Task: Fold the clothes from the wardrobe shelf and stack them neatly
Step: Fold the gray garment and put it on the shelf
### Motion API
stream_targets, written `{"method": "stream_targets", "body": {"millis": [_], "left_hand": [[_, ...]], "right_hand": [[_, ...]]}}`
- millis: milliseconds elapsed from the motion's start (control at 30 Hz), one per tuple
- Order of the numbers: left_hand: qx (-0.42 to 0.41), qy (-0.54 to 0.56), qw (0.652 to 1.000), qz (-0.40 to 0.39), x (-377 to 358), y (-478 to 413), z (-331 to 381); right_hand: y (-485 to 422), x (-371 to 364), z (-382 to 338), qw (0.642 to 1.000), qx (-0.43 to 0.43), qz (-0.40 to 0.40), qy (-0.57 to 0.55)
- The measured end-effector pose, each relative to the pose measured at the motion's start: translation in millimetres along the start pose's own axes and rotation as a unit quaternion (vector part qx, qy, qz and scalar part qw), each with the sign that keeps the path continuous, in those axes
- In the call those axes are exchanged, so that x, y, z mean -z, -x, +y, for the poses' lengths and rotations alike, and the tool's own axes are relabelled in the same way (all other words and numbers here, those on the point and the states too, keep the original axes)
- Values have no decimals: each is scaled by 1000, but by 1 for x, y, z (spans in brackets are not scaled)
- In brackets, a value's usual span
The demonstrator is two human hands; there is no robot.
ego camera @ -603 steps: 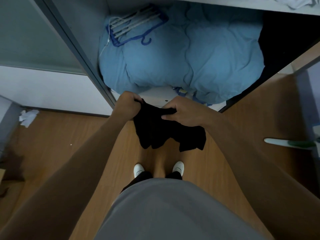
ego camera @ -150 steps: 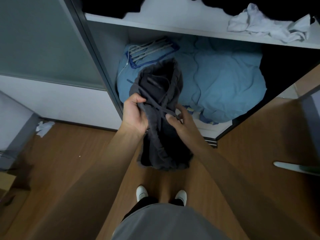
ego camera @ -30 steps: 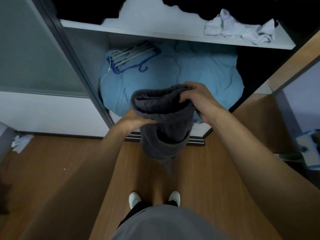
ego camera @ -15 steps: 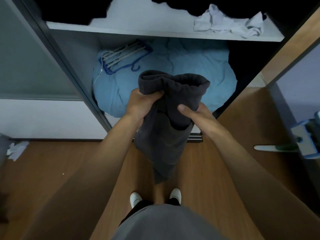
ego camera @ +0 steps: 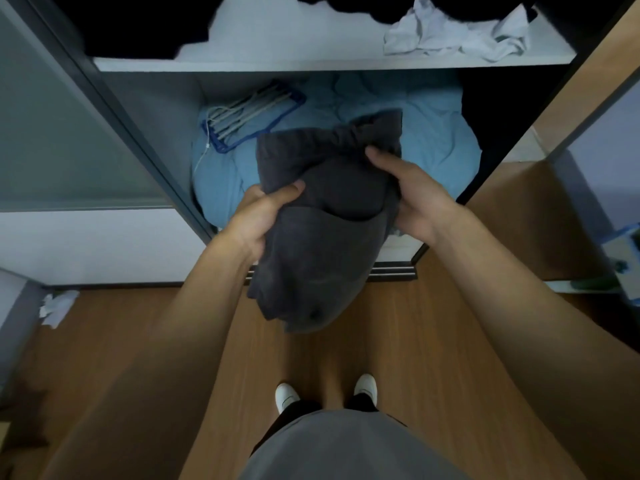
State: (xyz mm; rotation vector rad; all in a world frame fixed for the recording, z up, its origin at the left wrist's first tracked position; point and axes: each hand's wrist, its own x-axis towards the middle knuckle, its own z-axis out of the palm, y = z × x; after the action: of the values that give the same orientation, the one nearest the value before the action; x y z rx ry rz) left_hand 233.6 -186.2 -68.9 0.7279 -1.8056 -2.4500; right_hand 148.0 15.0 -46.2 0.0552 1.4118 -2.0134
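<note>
A dark grey garment (ego camera: 322, 216) is held in the air in front of the open wardrobe, partly folded, with its lower part hanging toward the floor. My left hand (ego camera: 263, 216) grips its left edge, thumb on top. My right hand (ego camera: 412, 199) holds the right side, thumb pressed on the upper fold. On the white wardrobe shelf (ego camera: 311, 62) above lie a crumpled white garment (ego camera: 453, 32) at the right and dark clothes (ego camera: 138, 26) at the left and back.
Below the shelf a light blue duvet (ego camera: 433, 143) fills the wardrobe bottom, with a blue hanger rack (ego camera: 252, 116) lying on it. A sliding door (ego camera: 69, 133) stands at the left. Crumpled paper (ego camera: 57, 306) lies on the wooden floor (ego camera: 415, 341).
The garment's top has been folded over toward me and flattened. My right hand moved up to its upper right part, and my left hand dropped a little along the left edge.
</note>
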Motion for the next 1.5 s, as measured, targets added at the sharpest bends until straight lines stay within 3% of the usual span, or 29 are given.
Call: {"method": "stream_targets", "body": {"millis": [67, 200, 333, 433, 533, 633, 767, 900, 1033, 1100, 1267, 1367, 1433, 1500], "left_hand": [[18, 55, 998, 3, -3, -2, 15], [105, 113, 988, -31, -1, -3, 33], [60, 130, 989, -37, 26, -5, 23], [97, 99, 990, -34, 47, 4, -10], [154, 2, 987, -51, 45, 17, -36], [123, -71, 988, -58, 29, 13, -35], [121, 63, 990, -43, 6, 6, -10], [154, 100, 982, -55, -7, -1, 0], [102, 154, 981, -66, 12, -8, 0], [103, 125, 983, -80, 33, -11, -8], [198, -49, 975, -91, 46, 4, -50], [172, -156, 968, -91, 38, 8, -59], [141, -137, 978, -76, 30, 7, -54], [117, -41, 990, -62, 24, 6, -43]], "right_hand": [[-3, 7, 8, 998, 22, -49, 19], [-3, 14, 64, 989, 1, -36, 142], [-1, 8, 75, 996, 22, 26, 84], [-1, 3, 64, 997, 3, 71, 4], [-1, -3, 48, 993, -65, 100, 7], [-3, -2, 24, 989, -116, 94, 21], [0, 24, 8, 998, -25, 53, -33], [15, 24, 53, 996, -74, 37, -23], [26, 15, 69, 994, -75, 20, -76], [24, 10, 62, 993, -58, 33, -99], [12, -10, 60, 986, -92, 121, -73], [8, -17, 50, 979, -116, 162, -34], [6, -13, 37, 985, -98, 140, -35], [7, -3, 24, 993, -53, 89, -55]]}}
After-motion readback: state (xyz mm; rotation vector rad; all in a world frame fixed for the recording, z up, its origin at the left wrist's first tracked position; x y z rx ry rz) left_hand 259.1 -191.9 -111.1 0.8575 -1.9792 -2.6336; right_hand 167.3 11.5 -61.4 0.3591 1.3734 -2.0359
